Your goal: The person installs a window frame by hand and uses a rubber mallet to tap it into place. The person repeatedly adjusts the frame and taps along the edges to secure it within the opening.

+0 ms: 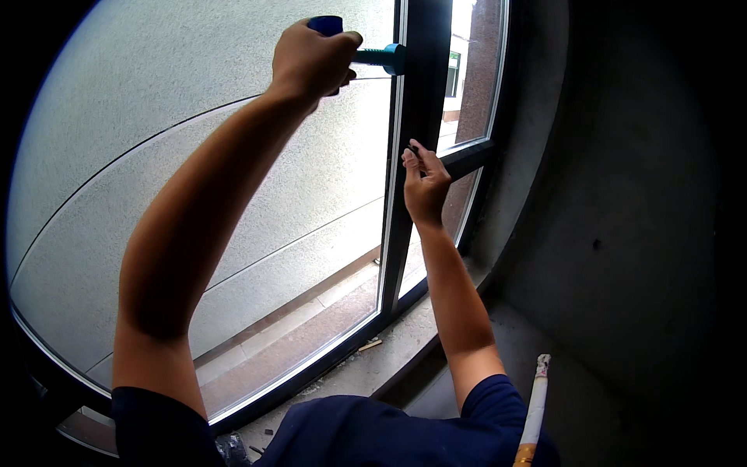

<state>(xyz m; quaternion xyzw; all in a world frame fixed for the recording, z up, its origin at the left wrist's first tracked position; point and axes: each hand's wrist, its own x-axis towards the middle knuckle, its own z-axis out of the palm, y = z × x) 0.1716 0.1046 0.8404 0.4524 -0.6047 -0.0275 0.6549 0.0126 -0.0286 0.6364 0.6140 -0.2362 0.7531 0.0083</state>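
Note:
My left hand (311,62) is raised at the upper middle, closed round a blue and teal tool (378,57). Its dark blue part shows above and below my fist. A ribbed teal shaft runs right from the fist to a wide round end at the edge of the dark window frame (424,78); contact is hard to tell. My right hand (426,180) is lower, in front of the same upright, with thumb and fingers pinched together. A small dark bit shows between the fingertips, too small to name.
A large glass pane (311,233) fills the left, with a pale outside wall behind it. Below runs a concrete sill (397,342) with a small wooden strip (371,345) and debris. A lit cigarette (534,405) juts up at the lower right. A dark wall (622,194) stands right.

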